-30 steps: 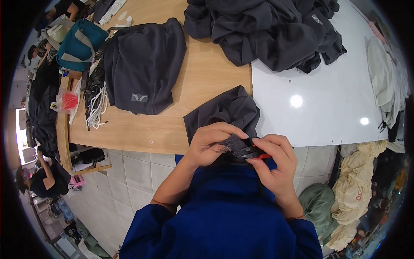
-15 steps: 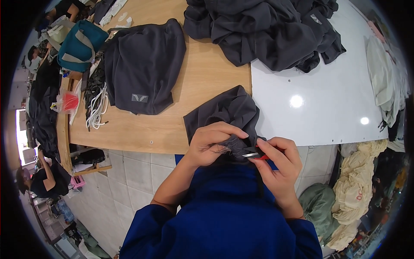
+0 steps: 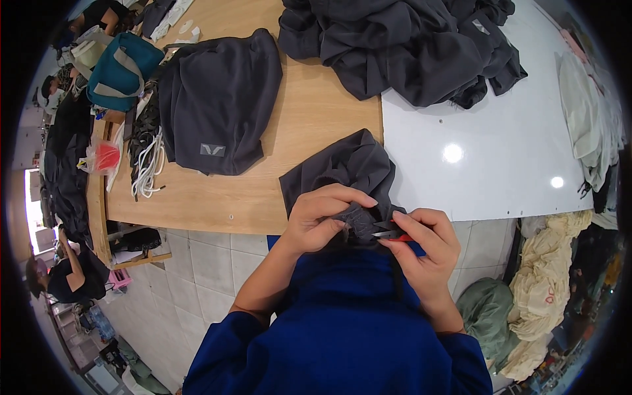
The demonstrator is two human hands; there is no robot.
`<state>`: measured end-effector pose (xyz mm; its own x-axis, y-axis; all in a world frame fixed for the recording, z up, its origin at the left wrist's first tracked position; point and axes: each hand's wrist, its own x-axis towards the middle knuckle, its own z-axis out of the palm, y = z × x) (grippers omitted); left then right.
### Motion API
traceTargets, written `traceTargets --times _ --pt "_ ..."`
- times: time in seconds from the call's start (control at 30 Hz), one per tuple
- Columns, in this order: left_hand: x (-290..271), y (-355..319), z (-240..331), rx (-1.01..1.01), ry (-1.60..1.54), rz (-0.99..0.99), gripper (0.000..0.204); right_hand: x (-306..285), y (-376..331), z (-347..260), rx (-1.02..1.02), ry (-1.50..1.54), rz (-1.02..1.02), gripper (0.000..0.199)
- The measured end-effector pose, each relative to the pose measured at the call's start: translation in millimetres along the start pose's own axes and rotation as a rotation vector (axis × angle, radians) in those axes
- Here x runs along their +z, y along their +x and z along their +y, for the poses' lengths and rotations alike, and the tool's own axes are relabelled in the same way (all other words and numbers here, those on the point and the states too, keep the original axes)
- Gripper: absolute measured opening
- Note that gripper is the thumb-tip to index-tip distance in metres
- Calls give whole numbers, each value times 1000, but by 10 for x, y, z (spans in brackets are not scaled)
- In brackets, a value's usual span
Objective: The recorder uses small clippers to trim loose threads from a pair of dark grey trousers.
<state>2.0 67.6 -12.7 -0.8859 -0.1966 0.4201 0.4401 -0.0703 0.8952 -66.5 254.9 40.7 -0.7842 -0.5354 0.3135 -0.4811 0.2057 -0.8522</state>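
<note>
The left hand pinches a fold of the dark grey garment, which trails off the wooden table's near edge toward the person's chest. The right hand is closed around small red-handled thread snips, blades pointing left into the pinched fold, tips touching the cloth just beside the left fingertips.

A garment workshop: dark clothing piles on a long worktable, cream fabric heaps.
</note>
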Motion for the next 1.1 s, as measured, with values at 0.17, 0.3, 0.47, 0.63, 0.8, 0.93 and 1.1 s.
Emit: traceTargets --times 0.17,0.3,0.47,0.63,0.8,0.93,1.1 --pt "11 2 -36 33 -9 4 11 2 5 -3 -58 -69 30 39" --pt "18 -2 -42 38 -35 10 12 -9 22 -22 -105 -112 32 39" --pt "28 14 -39 45 -36 3 11 -3 18 -21 -139 -122 42 40" --pt "25 -15 -51 19 -45 10 9 17 4 -16 -127 -140 65 38" --pt "24 -13 -54 35 -30 7 11 20 1 -21 -124 -143 60 36" --pt "30 -18 -44 27 -41 17 10 27 4 -13 -139 -151 67 35" --pt "35 -17 -49 24 -47 23 8 29 6 -1 -148 -159 68 34"
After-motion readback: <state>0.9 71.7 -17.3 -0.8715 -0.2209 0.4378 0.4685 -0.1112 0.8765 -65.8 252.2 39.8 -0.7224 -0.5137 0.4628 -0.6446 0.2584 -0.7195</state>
